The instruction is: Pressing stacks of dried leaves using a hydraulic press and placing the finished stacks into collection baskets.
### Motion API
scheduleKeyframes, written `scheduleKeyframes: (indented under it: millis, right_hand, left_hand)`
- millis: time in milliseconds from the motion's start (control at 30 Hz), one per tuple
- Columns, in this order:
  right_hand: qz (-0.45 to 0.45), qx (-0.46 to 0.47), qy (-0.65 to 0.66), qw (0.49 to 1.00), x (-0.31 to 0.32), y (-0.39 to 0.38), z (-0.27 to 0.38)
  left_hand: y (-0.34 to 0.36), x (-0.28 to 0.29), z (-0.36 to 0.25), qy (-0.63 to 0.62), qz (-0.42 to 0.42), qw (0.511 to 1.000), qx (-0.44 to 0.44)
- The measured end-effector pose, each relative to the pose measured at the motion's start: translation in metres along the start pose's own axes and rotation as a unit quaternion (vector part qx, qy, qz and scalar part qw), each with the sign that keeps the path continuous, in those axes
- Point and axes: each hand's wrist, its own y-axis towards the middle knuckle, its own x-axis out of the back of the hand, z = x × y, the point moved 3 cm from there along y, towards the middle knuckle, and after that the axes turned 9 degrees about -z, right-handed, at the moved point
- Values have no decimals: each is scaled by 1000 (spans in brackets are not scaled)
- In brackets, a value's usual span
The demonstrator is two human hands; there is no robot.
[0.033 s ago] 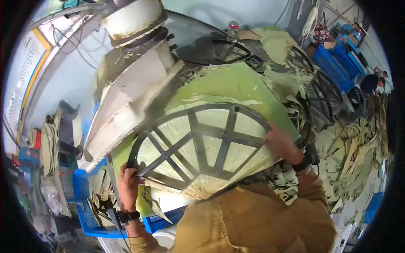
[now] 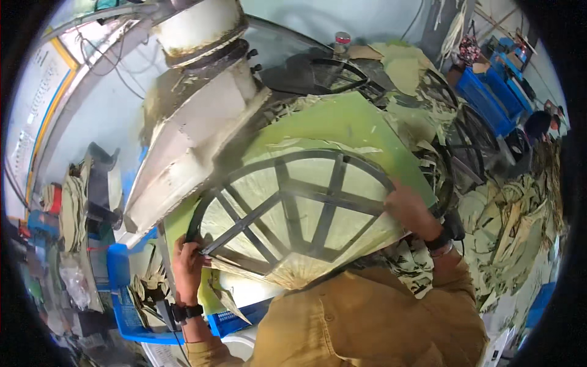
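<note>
Your dark, spoked fan-shaped frame [image 2: 328, 205] lies over pale, streaked sheet [image 2: 307, 214], arc short of green board's [image 2: 342, 119] far edge, narrow end toward you.

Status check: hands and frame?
Left hand gripping dark frame at left. Right hand blurred at its right end. Pale sheet beneath frame. Duct near, upper left.

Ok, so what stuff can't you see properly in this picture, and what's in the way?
All in the head view:
Right hand: blurred, so its fingers can't be told apart.
Under the green sheet: hidden by the sheet itself.
White pipe: its top is cut off by the upper edge.
Poster: its marks are too small and blurred.
Clear bag: blurred, contents unclear.
</note>
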Motion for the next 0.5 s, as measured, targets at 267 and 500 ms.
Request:
scheduleKeyframes:
  millis: [267, 500]
  right_hand:
    - [44, -68, -53, 995, -4, 0, 33]
    - [-170, -87, -33, 981, -9, -31, 52]
  left_hand:
    - [-9, 23, -19, 308, -9, 938, -158]
    - [99, 153, 25, 40, -471, 871, -132]
